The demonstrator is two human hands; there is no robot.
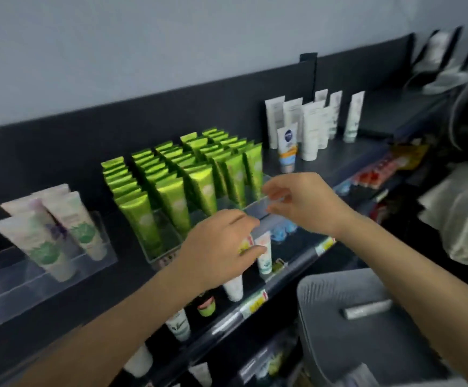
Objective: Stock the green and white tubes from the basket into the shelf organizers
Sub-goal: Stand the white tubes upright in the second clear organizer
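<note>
Green tubes (pixel 177 196) stand packed in rows inside the clear organizer (pixel 168 254). They look light, soft-walled and slick, so pinch near the crimped top. At the organizer's front, the left hand (pixel 224 244) curls loosely, empty. Blur hides whether the right hand (pixel 302 202) grips anything.

The green tubes (pixel 172 198) are glossy, almost metallic plastic, standing in a clear, smooth plastic organizer (pixel 168 251). Far right, the white tubes (pixel 310 129) look matt. The shelf (pixel 341 155) is matt dark; the near-right basket (pixel 327 297) is matt grey plastic, finely ribbed.
</note>
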